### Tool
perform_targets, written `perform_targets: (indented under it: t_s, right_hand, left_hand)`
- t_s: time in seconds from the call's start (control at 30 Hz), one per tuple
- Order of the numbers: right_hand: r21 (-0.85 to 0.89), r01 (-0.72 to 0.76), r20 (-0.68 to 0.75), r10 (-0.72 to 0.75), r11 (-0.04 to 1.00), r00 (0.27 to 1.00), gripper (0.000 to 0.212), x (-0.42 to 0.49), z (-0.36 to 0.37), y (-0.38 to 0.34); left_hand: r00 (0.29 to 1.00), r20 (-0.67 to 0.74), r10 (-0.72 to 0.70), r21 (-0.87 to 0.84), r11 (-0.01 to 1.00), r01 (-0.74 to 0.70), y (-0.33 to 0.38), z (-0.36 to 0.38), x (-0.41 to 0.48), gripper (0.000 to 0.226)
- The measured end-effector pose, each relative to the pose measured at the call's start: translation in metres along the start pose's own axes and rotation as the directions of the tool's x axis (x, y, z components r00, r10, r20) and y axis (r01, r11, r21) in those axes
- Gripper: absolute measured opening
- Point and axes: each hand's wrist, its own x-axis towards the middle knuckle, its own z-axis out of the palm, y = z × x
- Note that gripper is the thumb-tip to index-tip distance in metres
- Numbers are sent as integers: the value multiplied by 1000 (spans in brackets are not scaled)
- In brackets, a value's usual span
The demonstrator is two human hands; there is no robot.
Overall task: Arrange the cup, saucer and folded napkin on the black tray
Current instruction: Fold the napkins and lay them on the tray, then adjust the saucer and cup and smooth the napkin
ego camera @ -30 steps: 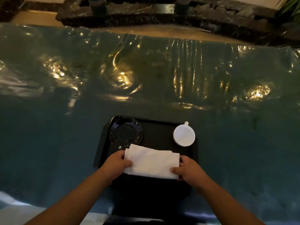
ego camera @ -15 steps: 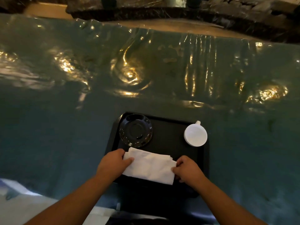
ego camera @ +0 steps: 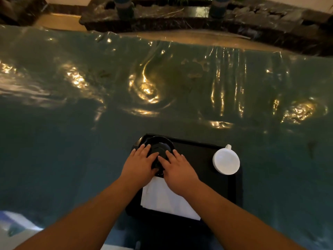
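Observation:
The black tray lies on the table just in front of me. A black saucer sits in its far left corner. My left hand holds the saucer's left side and my right hand its right side, fingers spread over the top and thumbs at the near rim. The white folded napkin lies flat on the tray's near part, partly under my wrists. A white cup stands upside down at the tray's right edge, its handle pointing away from me.
A wrinkled, shiny teal plastic cover spreads over the whole table, with bright light reflections. A dark stone ledge with plants runs beyond the table's far edge. A pale surface shows at the bottom left.
Both hands have let go of the napkin, which now lies on the tray, and have moved forward onto the saucer. The view has shifted left.

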Motion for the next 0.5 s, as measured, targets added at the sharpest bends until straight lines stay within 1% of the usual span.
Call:
perform_targets:
  t_s: [0.07,0.13,0.23,0.4,0.5]
  right_hand:
    - [-46,-4,44,6,999,999,59,8,2,2]
    - [-64,6,47,-3,998,999,57,12,5,6]
    - [-55,17,50,-15,998,999,55,13,9,11]
    - [-27,3,51,-1,1000,999,54,15,9,13]
    - [-8,-7,44,7,1000,999,53,15,7,16]
  left_hand:
    - [999,33,-7,38,999,6,-1,-1,4,65]
    - [998,55,-19,45,999,16,-2,0,5,65]
    - [997,75,-29,36,999,26,0,3,5,64]
    - [994,108,-31,82,996,22,4,-3,9,65]
    - [994,110,-29,80,997,20,7,-5,12,64]
